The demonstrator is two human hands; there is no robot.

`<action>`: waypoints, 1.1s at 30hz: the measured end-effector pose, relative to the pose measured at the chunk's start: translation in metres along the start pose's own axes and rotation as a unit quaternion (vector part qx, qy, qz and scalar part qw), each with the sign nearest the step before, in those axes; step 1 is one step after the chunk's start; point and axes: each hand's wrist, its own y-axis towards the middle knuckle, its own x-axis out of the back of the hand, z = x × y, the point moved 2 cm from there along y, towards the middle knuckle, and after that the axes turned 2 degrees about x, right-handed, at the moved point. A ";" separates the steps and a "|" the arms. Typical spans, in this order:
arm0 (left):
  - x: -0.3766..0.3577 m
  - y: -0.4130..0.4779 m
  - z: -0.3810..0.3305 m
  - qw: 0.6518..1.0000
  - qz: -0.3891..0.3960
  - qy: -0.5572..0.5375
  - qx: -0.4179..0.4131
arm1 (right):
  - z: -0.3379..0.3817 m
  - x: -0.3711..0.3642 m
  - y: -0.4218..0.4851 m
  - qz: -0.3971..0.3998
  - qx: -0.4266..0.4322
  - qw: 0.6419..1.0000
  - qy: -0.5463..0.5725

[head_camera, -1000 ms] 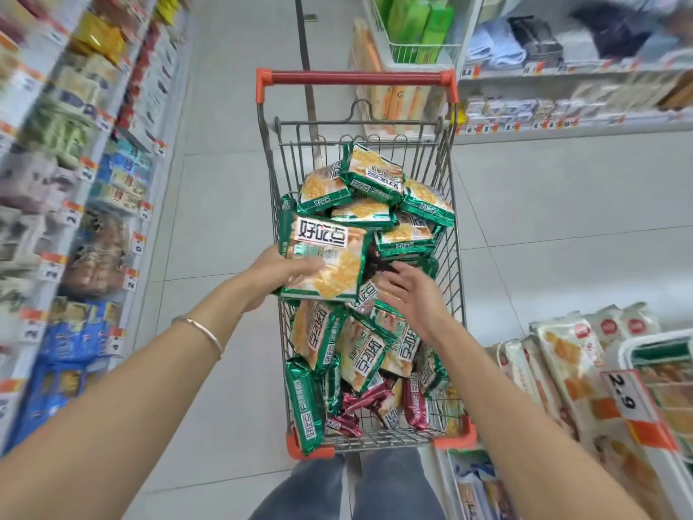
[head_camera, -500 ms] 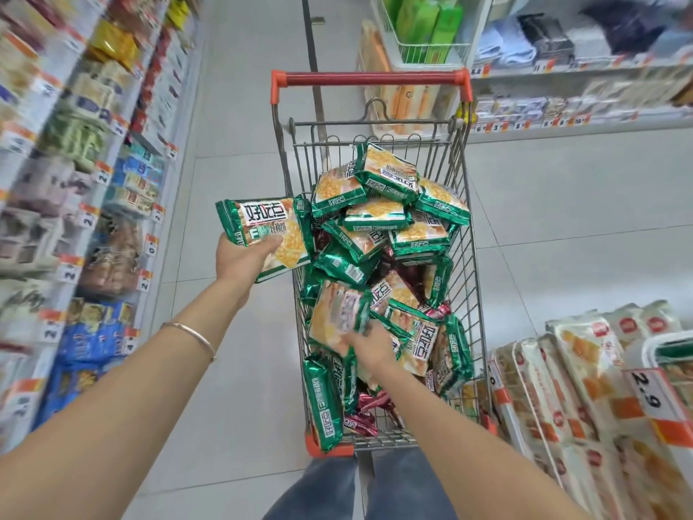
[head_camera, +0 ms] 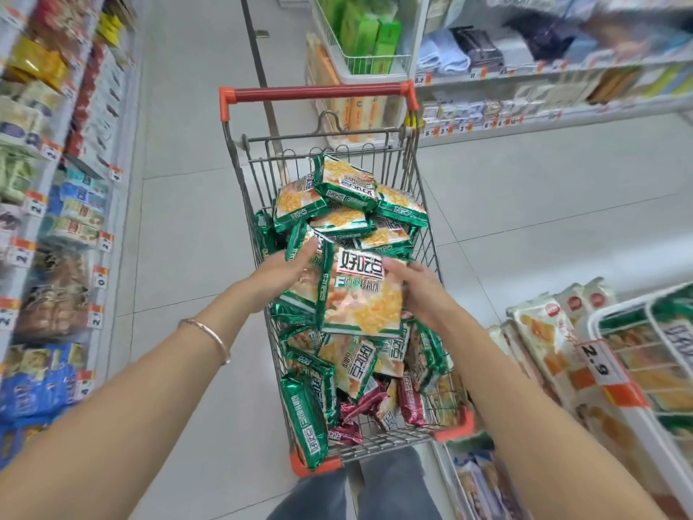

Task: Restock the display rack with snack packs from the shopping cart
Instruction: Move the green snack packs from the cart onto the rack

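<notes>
Above the middle of the grey wire shopping cart with orange corner bumpers (head_camera: 455,425), both hands meet on a small stack of glossy green-edged snack packs printed with yellow snacks (head_camera: 356,294). The left hand (head_camera: 279,273) grips the stack's left side, fingers curled over a rear pack's edge. The right hand (head_camera: 420,290) clasps the front pack's right edge, thumb on its face. That flat, rectangular, crimp-sealed front pack faces the camera upright; its white panel carries large Chinese characters and a green band beginning with a white "F", the smaller writing too blurred to read. A thin metal bangle (head_camera: 210,334) circles the left wrist.

Under the stack, the cart is heaped with the same crinkly foil packs, a few maroon foil packs (head_camera: 369,401) near its front end. Right of the cart stands a white wire display rack (head_camera: 637,399) bearing a price tag reading "2.9" (head_camera: 596,360).
</notes>
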 end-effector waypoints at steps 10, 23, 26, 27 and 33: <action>-0.058 -0.018 -0.044 0.976 0.217 0.006 -0.019 | -0.006 0.013 -0.046 -0.023 -0.013 0.994 0.109; -0.289 -0.133 -0.182 0.936 0.275 0.078 -0.206 | -0.007 0.234 -0.260 -0.254 0.189 0.921 0.225; -0.364 -0.185 -0.197 0.906 0.309 0.119 -0.264 | -0.035 0.287 -0.323 -0.332 0.200 0.897 0.214; -0.389 -0.201 -0.200 0.898 0.309 0.144 -0.277 | -0.044 0.302 -0.346 -0.363 0.202 0.886 0.206; -0.513 -0.282 -0.202 0.848 0.311 0.245 -0.353 | -0.107 0.387 -0.451 -0.486 0.245 0.832 0.105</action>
